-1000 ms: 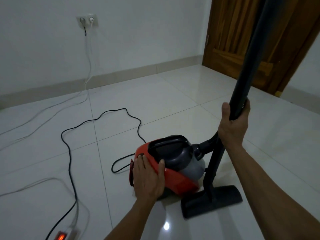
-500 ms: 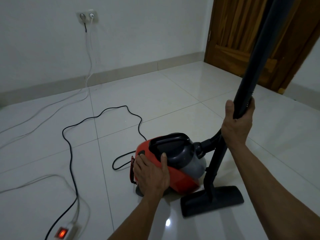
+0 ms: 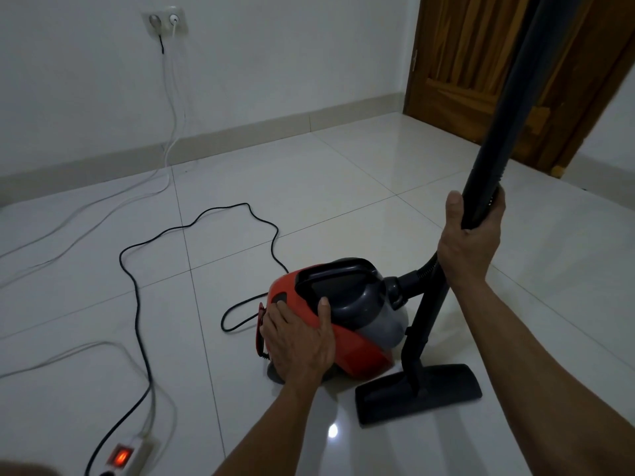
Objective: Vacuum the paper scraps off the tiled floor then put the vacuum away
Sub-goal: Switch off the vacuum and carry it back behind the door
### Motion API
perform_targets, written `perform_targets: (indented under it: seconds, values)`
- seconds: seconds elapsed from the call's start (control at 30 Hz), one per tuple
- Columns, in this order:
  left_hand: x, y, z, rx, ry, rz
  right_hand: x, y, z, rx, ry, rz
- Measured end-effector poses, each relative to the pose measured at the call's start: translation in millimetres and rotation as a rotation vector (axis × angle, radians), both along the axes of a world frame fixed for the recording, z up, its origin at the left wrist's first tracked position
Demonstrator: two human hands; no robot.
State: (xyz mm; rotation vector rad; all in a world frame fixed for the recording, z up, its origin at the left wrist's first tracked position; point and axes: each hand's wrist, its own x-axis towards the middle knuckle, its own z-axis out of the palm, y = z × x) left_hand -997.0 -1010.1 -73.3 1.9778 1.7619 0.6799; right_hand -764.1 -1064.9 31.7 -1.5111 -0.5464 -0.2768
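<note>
The left hand [image 3: 298, 341] lies spread flat on the rear of the vacuum [image 3: 338, 317], palm down on the red shell, thumb reaching up against the grey top and fingertips near a dark button on the back; it presses on the body rather than gripping anything. The right hand [image 3: 469, 238] is wrapped tight round the black wand [image 3: 508, 108], thumb up one side, fingers curled behind, just where the wider upper tube ends.

The vacuum is a small red and grey canister sitting on the white tiled floor [image 3: 309, 187], its black carry handle [image 3: 335, 269] on top. To its right, a ribbed hose runs from its front up toward the gripping hand. The lower tube drops from there to the floor head [image 3: 417, 395], which rests flat on the tile just beside the vacuum's front right and close to the person.

A black cord [image 3: 137, 297] leaves the vacuum's back, loops on the tiles to its left, and trails down to a power strip [image 3: 125, 455] with a glowing orange switch, well left of the vacuum and nearer the person. Pale cables run from beyond the strip away to a wall socket [image 3: 165, 21], far behind and left of the vacuum. A wooden door [image 3: 460, 63] stands behind and to the right of the vacuum, partly crossed by the wand. I see no paper scraps on the tiles around the vacuum.
</note>
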Motion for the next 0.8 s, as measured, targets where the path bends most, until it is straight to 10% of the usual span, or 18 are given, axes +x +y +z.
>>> perform_targets:
  seconds: [0.8]
  values:
    - [-1.2, -1.0, -2.7, -0.016, -0.015, -0.019, -3.7, -3.2, 2.5, -0.016, 0.028, -0.025]
